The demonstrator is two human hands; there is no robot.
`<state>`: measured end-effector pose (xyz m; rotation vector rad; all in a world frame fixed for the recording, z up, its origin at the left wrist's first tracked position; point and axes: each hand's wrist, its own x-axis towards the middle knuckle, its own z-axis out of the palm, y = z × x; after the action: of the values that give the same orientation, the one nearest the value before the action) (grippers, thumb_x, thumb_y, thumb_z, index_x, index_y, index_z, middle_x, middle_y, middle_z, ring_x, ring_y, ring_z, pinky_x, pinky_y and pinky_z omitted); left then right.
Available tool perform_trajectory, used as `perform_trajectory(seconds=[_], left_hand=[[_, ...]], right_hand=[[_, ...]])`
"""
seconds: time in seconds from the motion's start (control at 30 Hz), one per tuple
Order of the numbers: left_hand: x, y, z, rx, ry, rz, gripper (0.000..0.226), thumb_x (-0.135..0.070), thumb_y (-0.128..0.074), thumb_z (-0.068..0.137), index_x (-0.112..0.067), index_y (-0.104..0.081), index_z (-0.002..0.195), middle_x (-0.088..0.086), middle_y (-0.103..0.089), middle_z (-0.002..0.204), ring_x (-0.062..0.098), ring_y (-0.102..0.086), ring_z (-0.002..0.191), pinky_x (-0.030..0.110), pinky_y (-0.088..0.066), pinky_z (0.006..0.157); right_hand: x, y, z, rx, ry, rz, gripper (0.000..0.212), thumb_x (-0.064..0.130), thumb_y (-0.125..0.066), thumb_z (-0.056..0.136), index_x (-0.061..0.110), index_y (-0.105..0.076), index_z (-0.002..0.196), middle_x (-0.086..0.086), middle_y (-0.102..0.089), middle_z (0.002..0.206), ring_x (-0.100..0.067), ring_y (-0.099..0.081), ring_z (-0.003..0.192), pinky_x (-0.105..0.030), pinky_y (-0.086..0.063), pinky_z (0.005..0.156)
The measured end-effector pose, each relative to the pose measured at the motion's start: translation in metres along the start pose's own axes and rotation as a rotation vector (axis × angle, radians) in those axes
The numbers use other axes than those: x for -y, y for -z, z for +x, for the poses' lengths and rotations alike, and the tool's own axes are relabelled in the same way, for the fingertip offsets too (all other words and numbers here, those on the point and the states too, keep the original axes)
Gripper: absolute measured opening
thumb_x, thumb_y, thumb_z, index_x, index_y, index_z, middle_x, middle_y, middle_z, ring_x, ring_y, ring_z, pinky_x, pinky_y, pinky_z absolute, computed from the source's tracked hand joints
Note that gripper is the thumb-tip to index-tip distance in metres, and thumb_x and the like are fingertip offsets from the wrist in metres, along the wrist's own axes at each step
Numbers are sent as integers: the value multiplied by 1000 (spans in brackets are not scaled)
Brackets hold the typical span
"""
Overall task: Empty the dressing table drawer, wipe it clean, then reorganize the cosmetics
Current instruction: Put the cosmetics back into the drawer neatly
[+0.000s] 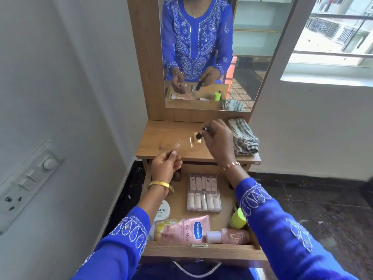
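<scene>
The wooden drawer [203,252] is pulled open below me. Inside lie a clear case of pale tubes [203,192], a pink Vaseline tube [181,230], a pink bottle with a white cap [228,236], a lime-green capped bottle [238,218] and a white polish jar [162,210]. Over the tabletop [161,138], my right hand [217,138] pinches a small clear bottle with a dark cap [57,136]. My left hand [165,164] grips a small dark item at the drawer's back left; what it is I cannot tell.
A folded striped cloth [243,139] lies on the tabletop's right side. The mirror [201,53] stands behind the tabletop. A wall with a switch panel [26,182] is close on the left. Dark floor [312,199] lies to the right, under a window [333,37].
</scene>
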<state>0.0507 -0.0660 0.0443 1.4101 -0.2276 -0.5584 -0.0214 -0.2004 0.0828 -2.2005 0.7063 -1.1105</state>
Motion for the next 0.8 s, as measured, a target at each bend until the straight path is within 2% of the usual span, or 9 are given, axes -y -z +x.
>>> perform_trajectory(seconds=[0.1, 0.2, 0.3, 0.4, 0.57, 0.67, 0.73, 0.8], left_hand=[[19, 23, -12, -145, -90, 69, 19, -13, -49, 93, -13, -61, 108, 0, -63, 76, 9, -60, 64, 17, -53, 62], [37, 45, -22, -261, -110, 62, 20, -13, -48, 94, -9, -61, 109, 0, -62, 76, 14, -59, 67, 27, -52, 68], [48, 62, -25, -326, -115, 61, 22, -14, -47, 94, -5, -59, 111, -2, -60, 76, 12, -57, 65, 18, -51, 62], [52, 69, -28, -350, -125, 76, 21, -13, -47, 94, -5, -59, 110, -1, -60, 73, 10, -57, 61, 11, -50, 55], [52, 67, -32, -334, -125, 120, 19, -16, -49, 93, -9, -61, 106, -2, -61, 73, 11, -58, 63, 23, -51, 66], [52, 66, -32, -318, -110, 128, 21, -15, -49, 93, -6, -60, 109, -2, -61, 72, 12, -58, 63, 26, -51, 69], [51, 67, -32, -312, -108, 138, 21, -14, -49, 93, -5, -60, 109, -2, -60, 72, 12, -58, 64, 28, -51, 70], [52, 68, -34, -308, -110, 152, 21, -15, -49, 93, -7, -60, 108, -2, -61, 73, 11, -58, 65, 26, -51, 69]], right_hand=[[8, -1, -31, -15, -57, 88, 9, -3, -67, 77, 3, -68, 84, -5, -59, 82, 2, -48, 62, -8, -45, 60], [10, -5, -62, 40, -112, 129, 12, -2, -69, 76, 5, -69, 85, -3, -60, 82, -1, -49, 63, -12, -47, 62], [8, -16, -87, 114, -160, 128, 13, -1, -70, 75, 8, -70, 84, 0, -60, 78, -10, -52, 63, -18, -48, 60], [6, -31, -97, 181, -237, 108, 13, -2, -69, 75, 7, -71, 84, 3, -58, 79, -8, -52, 63, -20, -48, 61], [2, -60, -98, 340, -304, -20, 12, -2, -65, 79, 6, -70, 87, -2, -56, 83, -7, -48, 65, -27, -50, 68], [0, -74, -97, 408, -302, -70, 15, -2, -64, 79, 6, -70, 90, -8, -62, 95, -12, -52, 77, -31, -52, 78], [1, -80, -96, 436, -301, -91, 16, -2, -63, 80, 5, -69, 93, -8, -61, 96, -12, -51, 80, -27, -49, 77], [3, -84, -95, 462, -289, -125, 17, -2, -61, 82, 5, -69, 95, -4, -56, 92, -12, -49, 81, -20, -40, 70]])
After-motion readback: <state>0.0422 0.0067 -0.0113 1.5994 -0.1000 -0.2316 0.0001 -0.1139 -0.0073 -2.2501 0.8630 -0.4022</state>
